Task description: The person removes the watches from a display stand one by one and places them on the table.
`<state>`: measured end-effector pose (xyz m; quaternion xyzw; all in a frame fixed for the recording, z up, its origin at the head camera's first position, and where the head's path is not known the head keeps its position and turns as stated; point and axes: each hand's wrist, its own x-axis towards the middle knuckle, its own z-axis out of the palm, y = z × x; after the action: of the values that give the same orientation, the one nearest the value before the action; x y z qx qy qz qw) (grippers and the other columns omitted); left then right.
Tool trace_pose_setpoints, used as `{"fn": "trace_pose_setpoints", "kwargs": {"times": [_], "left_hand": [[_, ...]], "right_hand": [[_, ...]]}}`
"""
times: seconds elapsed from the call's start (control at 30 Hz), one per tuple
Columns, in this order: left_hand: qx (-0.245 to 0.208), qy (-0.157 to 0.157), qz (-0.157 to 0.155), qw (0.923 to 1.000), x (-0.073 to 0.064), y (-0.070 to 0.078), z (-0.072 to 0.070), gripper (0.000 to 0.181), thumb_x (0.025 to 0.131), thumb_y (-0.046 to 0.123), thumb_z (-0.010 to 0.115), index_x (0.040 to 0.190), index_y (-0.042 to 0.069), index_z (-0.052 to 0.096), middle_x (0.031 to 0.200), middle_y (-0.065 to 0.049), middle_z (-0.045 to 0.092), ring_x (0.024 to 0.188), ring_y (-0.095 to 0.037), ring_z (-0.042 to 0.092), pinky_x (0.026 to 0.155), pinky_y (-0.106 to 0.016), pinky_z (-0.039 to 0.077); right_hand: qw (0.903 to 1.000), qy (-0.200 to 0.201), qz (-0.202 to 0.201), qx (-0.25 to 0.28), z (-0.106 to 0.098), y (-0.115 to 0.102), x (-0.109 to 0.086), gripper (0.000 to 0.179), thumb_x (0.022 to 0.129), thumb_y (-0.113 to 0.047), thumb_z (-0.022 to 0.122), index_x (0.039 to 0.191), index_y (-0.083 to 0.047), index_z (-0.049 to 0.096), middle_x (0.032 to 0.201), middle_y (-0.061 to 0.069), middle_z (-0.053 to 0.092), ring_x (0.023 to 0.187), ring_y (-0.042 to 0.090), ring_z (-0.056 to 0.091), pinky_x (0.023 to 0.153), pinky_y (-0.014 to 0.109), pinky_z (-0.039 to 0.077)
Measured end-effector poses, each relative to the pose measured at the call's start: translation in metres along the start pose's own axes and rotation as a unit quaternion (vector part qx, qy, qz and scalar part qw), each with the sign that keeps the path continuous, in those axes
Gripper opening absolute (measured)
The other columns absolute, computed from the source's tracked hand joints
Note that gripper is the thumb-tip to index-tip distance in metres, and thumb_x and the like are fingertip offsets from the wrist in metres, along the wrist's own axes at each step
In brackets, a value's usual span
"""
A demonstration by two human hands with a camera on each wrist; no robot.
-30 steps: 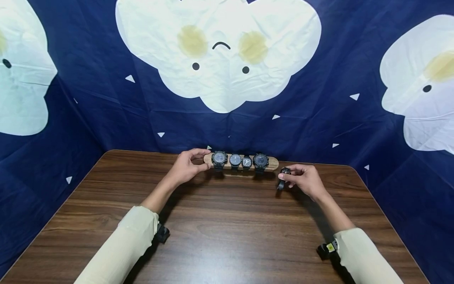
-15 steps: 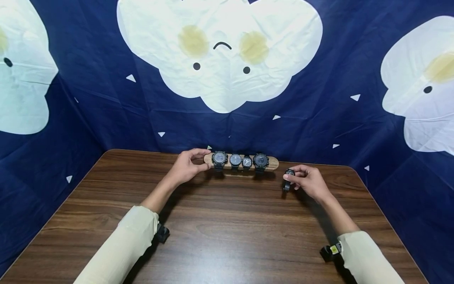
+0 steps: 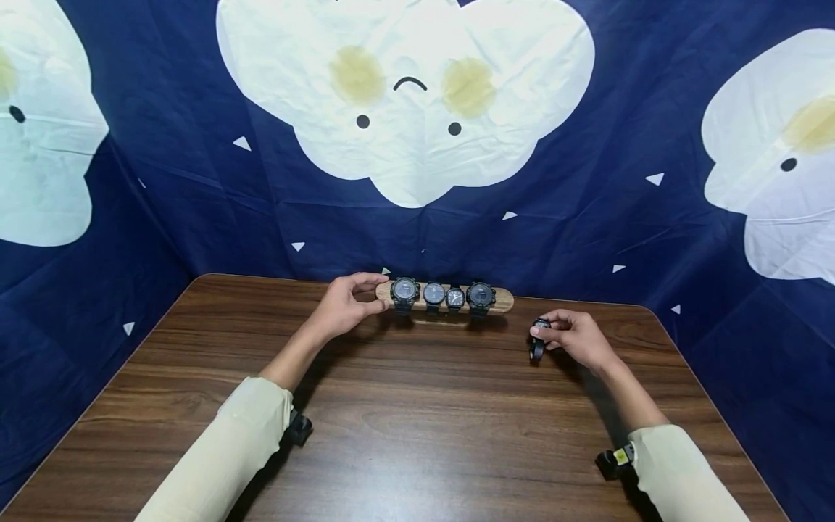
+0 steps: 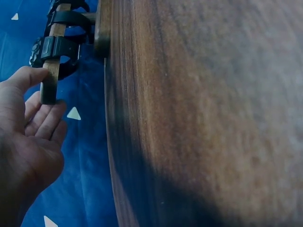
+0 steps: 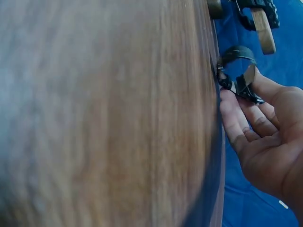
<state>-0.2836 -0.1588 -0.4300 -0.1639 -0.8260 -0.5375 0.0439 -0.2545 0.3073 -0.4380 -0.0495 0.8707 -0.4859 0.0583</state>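
Note:
At the far side of the table, a wooden watch stand [image 3: 504, 301] bears several dark wristwatches in a row along its bar. My left hand [image 3: 342, 306] holds the bar's left end between thumb and fingers, beside a large round-faced watch [image 3: 405, 291]. In the left wrist view, the watch straps [image 4: 66, 46] loop round the wooden bar. To the right of the stand, my right hand [image 3: 579, 339] pinches a black wristwatch [image 3: 537, 351] with its strap hanging down. The right wrist view shows that watch's strap [image 5: 239, 52] curved in a loop, apart from the bar's end [image 5: 265, 35].
The brown wooden table [image 3: 417, 406] stretches toward me. Behind it and at both sides hangs a dark blue cloth [image 3: 196, 210] with white clouds. The stand sits near the table's back edge, close to the cloth.
My right hand has moved right and slightly toward me with the black wristwatch, farther from the watch stand. The left hand has stayed on the stand's end.

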Motion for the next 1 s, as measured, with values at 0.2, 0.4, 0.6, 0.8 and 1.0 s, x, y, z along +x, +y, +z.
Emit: {"fn": "trace_pose_setpoints", "kwargs": {"times": [0.2,0.4,0.6,0.8,1.0], "left_hand": [[0.009,0.002,-0.012,0.9999,0.0,0.0,-0.001,0.051,0.092,0.007,0.089,0.141,0.0,0.076,0.142,-0.023,0.078,0.135,-0.041,0.074,0.116,-0.055,0.058],[0.008,0.002,-0.017,0.9998,0.0,0.002,-0.001,0.051,0.092,0.008,0.09,0.141,0.001,0.076,0.142,-0.022,0.078,0.136,-0.041,0.074,0.116,-0.054,0.058],[0.009,0.0,-0.014,0.9999,0.0,0.003,-0.001,0.051,0.093,0.009,0.09,0.141,-0.001,0.076,0.142,-0.024,0.077,0.136,-0.043,0.073,0.117,-0.058,0.057],[0.015,-0.001,-0.012,0.9998,0.0,0.005,-0.002,0.051,0.092,0.007,0.09,0.141,-0.001,0.076,0.141,-0.024,0.078,0.135,-0.042,0.074,0.117,-0.057,0.057],[0.024,0.0,-0.012,0.9996,0.0,0.004,-0.002,0.051,0.093,0.009,0.09,0.141,0.0,0.076,0.141,-0.022,0.078,0.134,-0.041,0.074,0.117,-0.057,0.057]], "right_hand": [[0.9998,-0.013,0.01,-0.012,-0.006,0.003,0.002,0.04,0.104,-0.024,0.084,0.127,0.007,0.073,0.1,0.001,0.081,0.084,0.011,0.072,0.074,0.028,0.062],[0.9987,-0.019,0.022,-0.041,-0.007,0.005,0.003,0.041,0.105,-0.028,0.083,0.129,0.005,0.076,0.097,0.002,0.069,0.078,0.015,0.062,0.069,0.03,0.057],[0.9982,-0.017,0.03,-0.05,-0.007,0.007,0.005,0.043,0.106,-0.029,0.083,0.131,0.006,0.076,0.096,0.002,0.064,0.078,0.014,0.062,0.07,0.029,0.058],[0.9982,-0.016,0.023,-0.054,-0.007,0.009,0.005,0.045,0.107,-0.029,0.081,0.133,0.007,0.075,0.102,0.004,0.073,0.079,0.014,0.063,0.071,0.029,0.059],[0.998,-0.018,0.019,-0.057,-0.008,0.011,0.004,0.044,0.108,-0.027,0.08,0.134,0.009,0.074,0.11,0.011,0.08,0.081,0.014,0.065,0.071,0.03,0.059]]}}
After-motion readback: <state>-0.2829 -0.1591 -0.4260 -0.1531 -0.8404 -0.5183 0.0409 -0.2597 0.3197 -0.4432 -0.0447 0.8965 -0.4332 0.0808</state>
